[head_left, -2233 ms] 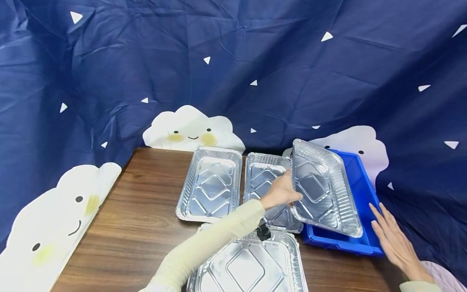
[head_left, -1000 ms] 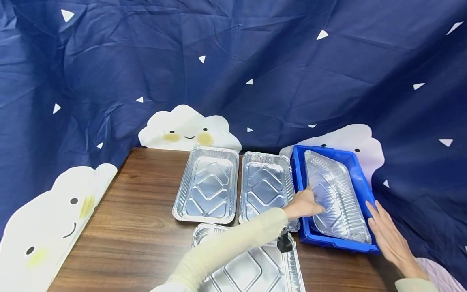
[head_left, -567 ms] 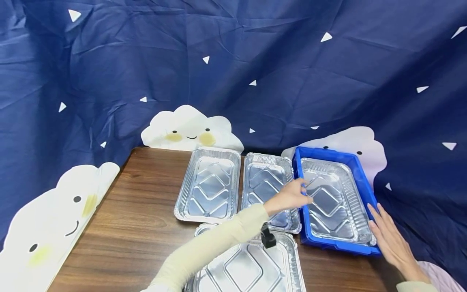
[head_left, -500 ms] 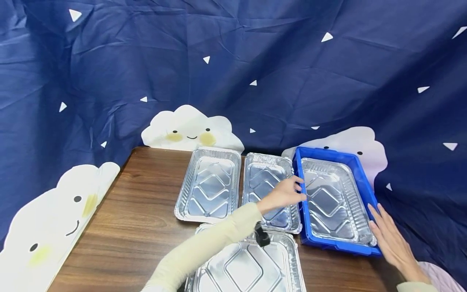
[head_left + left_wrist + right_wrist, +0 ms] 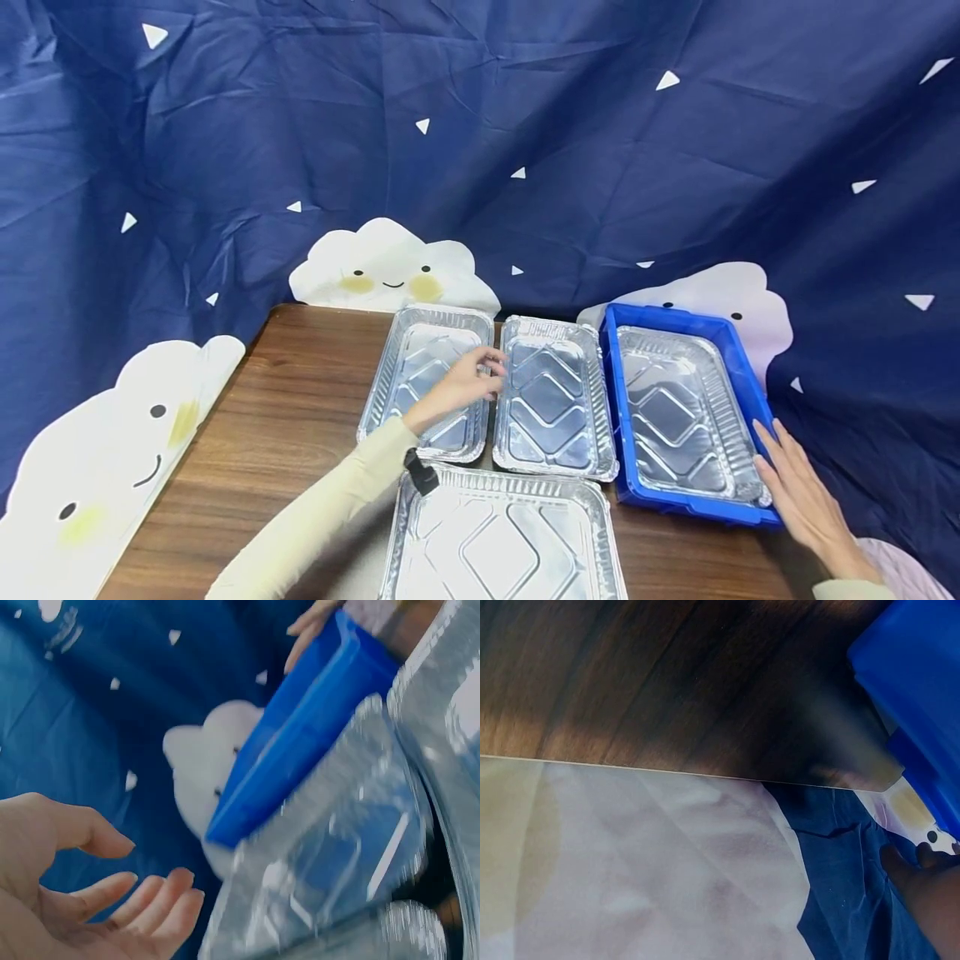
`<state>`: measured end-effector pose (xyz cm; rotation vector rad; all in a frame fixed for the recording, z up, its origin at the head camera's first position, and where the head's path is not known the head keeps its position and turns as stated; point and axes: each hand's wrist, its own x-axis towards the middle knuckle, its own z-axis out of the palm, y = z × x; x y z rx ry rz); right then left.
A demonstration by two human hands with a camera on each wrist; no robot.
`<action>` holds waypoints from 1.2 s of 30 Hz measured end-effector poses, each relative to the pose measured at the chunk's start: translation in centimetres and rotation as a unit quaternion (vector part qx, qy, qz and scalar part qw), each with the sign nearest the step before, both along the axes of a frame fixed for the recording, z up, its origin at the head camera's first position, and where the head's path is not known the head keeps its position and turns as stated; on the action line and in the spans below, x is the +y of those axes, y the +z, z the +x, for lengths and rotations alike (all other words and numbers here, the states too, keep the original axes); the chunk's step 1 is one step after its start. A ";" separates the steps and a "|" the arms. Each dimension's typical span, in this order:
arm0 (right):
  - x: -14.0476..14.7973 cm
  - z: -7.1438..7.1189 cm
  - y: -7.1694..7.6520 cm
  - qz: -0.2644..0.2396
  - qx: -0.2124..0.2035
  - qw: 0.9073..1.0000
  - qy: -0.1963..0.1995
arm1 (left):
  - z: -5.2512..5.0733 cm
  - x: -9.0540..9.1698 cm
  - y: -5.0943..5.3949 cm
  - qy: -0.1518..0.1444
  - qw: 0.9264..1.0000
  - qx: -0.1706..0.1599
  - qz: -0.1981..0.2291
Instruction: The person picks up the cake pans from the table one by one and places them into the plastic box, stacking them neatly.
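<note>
My left hand (image 5: 461, 383) hovers over the left foil tray (image 5: 435, 342), its fingertips by the rim of the middle foil tray (image 5: 551, 392). In the left wrist view its fingers are loosely bent, with nothing between them and the thumb. A further foil tray (image 5: 671, 412) lies flat inside the blue plastic bin (image 5: 738, 362). My right hand (image 5: 806, 500) rests with straight fingers against the bin's right side. Only part of that hand (image 5: 930, 896) shows in the right wrist view, beside the bin.
Nearest me lies a foil tray (image 5: 510, 550), below the left and middle ones. Brown wooden table (image 5: 247, 467) extends to the left. A dark blue curtain (image 5: 450, 125) with white clouds hangs behind and down the sides.
The left hand lowered a tilted foil tray into the blue bin and let go of it. Then it moved left, away from the bin. The right hand has stayed at the bin's side.
</note>
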<state>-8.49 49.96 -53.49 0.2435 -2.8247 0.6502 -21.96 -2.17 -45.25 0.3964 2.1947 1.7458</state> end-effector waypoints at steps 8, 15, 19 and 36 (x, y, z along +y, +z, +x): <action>0.0 0.0 0.0 0.002 -0.009 1.000 -0.006 | -0.7 -6.6 -2.3 0.046 0.999 -0.004 -0.001; 0.0 0.0 0.0 0.000 0.000 1.000 -0.005 | -1.2 -11.5 -3.9 0.073 0.997 -0.001 -0.005; 0.0 0.1 0.0 -0.001 -0.001 1.000 -0.005 | -1.7 -13.8 -4.9 0.095 0.995 0.015 -0.011; 0.0 0.0 0.0 -0.001 0.001 1.000 0.000 | -2.8 -18.4 -8.9 0.207 0.975 0.019 -0.077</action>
